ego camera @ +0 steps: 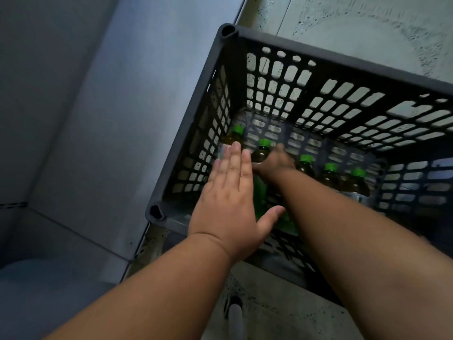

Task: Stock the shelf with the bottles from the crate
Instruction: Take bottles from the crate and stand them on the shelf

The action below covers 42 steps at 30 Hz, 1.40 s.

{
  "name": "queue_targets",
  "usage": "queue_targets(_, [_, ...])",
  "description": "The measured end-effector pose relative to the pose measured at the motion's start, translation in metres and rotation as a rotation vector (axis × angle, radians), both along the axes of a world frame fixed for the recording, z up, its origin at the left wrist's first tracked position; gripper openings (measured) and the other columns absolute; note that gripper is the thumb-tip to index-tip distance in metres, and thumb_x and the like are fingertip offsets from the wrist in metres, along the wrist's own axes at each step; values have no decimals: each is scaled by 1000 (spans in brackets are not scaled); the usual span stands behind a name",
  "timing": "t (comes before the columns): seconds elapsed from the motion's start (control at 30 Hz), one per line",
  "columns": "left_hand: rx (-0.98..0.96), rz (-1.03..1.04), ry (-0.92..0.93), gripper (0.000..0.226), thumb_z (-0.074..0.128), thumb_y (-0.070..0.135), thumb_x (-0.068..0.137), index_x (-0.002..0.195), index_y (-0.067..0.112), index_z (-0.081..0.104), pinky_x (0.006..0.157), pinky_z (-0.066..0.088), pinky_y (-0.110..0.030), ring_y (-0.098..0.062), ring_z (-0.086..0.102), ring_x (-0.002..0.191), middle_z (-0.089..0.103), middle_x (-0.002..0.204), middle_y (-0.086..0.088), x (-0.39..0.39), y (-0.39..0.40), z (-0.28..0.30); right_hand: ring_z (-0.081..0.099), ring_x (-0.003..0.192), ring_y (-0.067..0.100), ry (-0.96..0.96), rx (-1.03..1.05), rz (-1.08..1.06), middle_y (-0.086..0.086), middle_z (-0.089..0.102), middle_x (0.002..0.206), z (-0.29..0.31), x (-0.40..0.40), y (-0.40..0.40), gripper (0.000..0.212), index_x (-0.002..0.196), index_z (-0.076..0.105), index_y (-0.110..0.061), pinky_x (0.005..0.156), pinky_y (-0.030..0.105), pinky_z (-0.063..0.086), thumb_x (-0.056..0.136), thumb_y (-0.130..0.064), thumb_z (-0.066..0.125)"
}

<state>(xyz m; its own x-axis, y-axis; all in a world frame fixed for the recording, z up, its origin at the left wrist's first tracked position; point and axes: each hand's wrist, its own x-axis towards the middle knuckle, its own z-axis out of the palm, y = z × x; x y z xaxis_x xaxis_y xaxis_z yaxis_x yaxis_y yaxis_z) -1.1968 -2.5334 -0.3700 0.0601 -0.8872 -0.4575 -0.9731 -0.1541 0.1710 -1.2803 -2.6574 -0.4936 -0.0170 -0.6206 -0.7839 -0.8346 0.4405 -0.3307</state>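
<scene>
A dark grey slatted crate (343, 57) stands on the floor and holds several green-capped bottles of dark liquid in a row. My right hand (275, 163) reaches down inside and grips the second bottle from the left (262, 149) around its shoulder. My left hand (228, 192) hovers flat over the crate's left side with fingers straight and thumb spread, holding nothing. The leftmost bottle (236, 133) stands just beyond its fingertips. Three more bottles (329, 171) stand to the right of my right hand.
A pale grey panel (85, 119) runs along the crate's left side. Speckled light floor (367, 20) shows beyond the crate and below it. A small grey object (235, 312) lies on the floor near the bottom edge.
</scene>
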Motion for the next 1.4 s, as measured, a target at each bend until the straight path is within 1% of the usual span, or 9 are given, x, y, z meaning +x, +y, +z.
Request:
queue_targets(0.13, [-17,38,42,107,17,81,84,152,10,-26,120,-15,-33,-17,-32,146,-33,160,-8,1,-1,7,59,106,25,-195,-26,-51,3,57,116,23,-15,1,77,127,48,-21,80,35,52,65,-38,90])
queue_targets(0.23, [-44,74,127,113,33,82,82,156,13,-16,119,-9,-29,-12,-20,150,-20,165,-3,2,0,12,59,84,11,-325,-175,-2,-7,61,95,85,-38,5,47,93,54,-30,69,25,48,64,-30,91])
queue_targets(0.5, [-399,294,467,119,76,69,60,155,18,26,118,29,-38,-18,34,143,37,155,-3,15,4,119,65,94,8,-519,-604,202,-11,69,101,303,-56,32,58,111,61,-29,86,31,53,63,-37,92])
queue_targets(0.63, [-588,346,523,112,84,60,62,153,22,30,114,34,-37,-14,37,138,40,152,1,42,31,192,67,86,1,-661,-740,263,-8,71,95,387,-25,70,47,107,64,-25,79,22,53,68,-30,89])
queue_targets(0.77, [-727,423,495,105,83,59,64,150,29,32,108,40,-36,-14,40,135,42,149,6,84,78,238,68,88,3,-761,-810,388,-9,71,97,441,32,110,50,104,62,-30,83,28,56,63,-37,90])
queue_targets(0.83, [-792,476,483,102,84,56,67,151,29,32,106,41,-33,-15,40,136,41,151,6,109,104,254,67,93,8,-780,-836,461,-9,70,100,461,65,128,56,108,60,-31,85,36,57,61,-42,88])
queue_targets(1.03, [-815,647,315,113,81,65,64,155,27,25,114,36,-42,-15,32,144,32,160,4,195,177,270,64,95,6,-849,-828,634,-13,67,103,491,156,176,53,114,59,-31,81,27,53,69,-33,87])
queue_targets(1.3, [-595,772,47,97,58,70,83,158,26,14,119,16,-32,-17,17,150,18,165,2,252,231,206,62,94,2,-853,-791,758,-16,68,101,459,250,199,51,112,59,-33,70,15,44,70,-30,87])
queue_targets(1.4, [-503,785,-18,103,47,74,86,159,17,2,121,3,-34,-21,2,153,2,167,-4,248,226,190,64,101,11,-793,-794,710,-13,68,109,439,263,194,62,120,55,-34,80,27,52,67,-38,87])
